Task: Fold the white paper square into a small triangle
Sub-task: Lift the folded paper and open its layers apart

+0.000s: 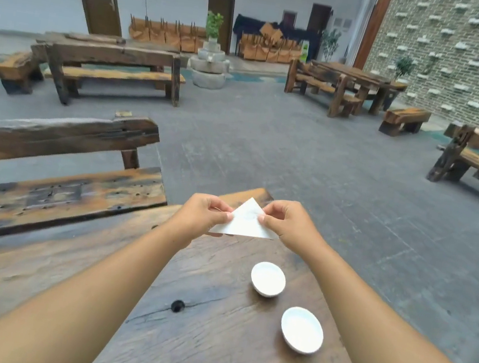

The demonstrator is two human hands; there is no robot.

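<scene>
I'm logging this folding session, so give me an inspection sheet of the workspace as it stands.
Surface: worn wooden table, with a dark knot hole.
Job's things: white paper, triangle-shaped, held above the table's far end.
Clutter: two white bowls, far bowl and near bowl, apart from each other.
Grippers: left hand and right hand pinch the paper's slanted edges.
Cables: nothing seen.
Surroundings: wooden bench at left, more tables and benches, brick wall.

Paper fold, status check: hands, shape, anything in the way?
Left hand and right hand pinching paper. Already a triangle, held above table. Two white bowls nearer, clear.
</scene>
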